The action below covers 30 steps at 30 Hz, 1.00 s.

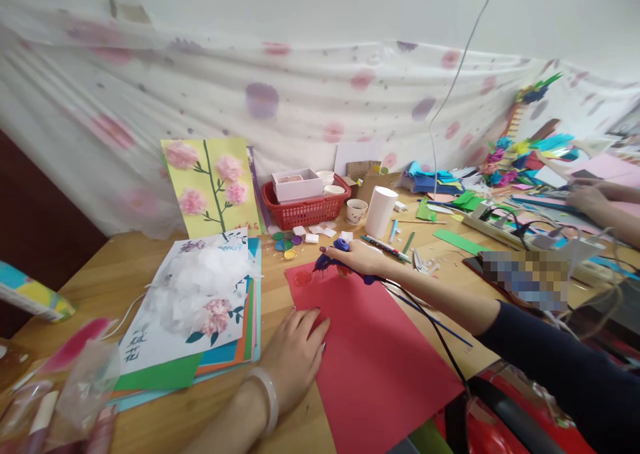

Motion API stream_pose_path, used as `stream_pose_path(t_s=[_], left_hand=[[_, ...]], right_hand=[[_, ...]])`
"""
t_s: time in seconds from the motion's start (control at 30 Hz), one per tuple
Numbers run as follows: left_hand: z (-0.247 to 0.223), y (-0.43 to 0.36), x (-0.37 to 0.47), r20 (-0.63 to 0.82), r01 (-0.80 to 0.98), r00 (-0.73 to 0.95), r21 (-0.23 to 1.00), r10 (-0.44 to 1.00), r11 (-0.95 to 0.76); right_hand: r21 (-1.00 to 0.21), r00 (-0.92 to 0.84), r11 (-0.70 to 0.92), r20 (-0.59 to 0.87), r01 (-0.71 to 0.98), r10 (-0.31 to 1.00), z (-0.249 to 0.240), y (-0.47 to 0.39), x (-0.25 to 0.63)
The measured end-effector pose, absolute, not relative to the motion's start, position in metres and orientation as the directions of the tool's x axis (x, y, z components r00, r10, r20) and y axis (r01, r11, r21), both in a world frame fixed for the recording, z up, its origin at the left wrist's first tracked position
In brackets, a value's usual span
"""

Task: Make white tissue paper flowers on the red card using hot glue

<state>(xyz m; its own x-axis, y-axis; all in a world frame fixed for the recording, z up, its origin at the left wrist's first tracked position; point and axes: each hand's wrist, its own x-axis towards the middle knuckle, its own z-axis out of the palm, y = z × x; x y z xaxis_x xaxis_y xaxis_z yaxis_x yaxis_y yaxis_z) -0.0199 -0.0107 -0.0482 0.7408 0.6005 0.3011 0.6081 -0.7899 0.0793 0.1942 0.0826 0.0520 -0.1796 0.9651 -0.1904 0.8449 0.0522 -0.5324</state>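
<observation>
Right hand (357,259): I see it closed around the glue gun (325,262), over the red paper (370,347)
Left hand (295,347): rests on its edge, loosely open, holding nothing

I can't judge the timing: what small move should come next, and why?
Probably bring the tip of the blue glue gun over the round red patch: the right hand holds it close by, and the left hand lies partly on the red sheet.
</observation>
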Motion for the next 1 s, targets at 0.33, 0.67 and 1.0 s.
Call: stream_pose_path(t_s=[0.33,0.67,1.0], left_hand=[[-0.048,-0.010,-0.020,0.302,0.620,0.736,0.060,0.607,-0.782],[-0.047,-0.011,-0.018,0.307,0.631,0.720,0.083,0.623,-0.771],[-0.048,-0.011,-0.019,0.304,0.629,0.723,0.082,0.620,-0.773]], right_hand=[[-0.513,-0.158,0.027,-0.215,0.858,0.964,0.049,0.097,0.187],[-0.512,-0.153,0.025,-0.208,0.859,0.966,0.057,0.097,0.179],[-0.478,-0.170,0.050,-0.212,0.877,0.962,0.048,0.100,0.188]])
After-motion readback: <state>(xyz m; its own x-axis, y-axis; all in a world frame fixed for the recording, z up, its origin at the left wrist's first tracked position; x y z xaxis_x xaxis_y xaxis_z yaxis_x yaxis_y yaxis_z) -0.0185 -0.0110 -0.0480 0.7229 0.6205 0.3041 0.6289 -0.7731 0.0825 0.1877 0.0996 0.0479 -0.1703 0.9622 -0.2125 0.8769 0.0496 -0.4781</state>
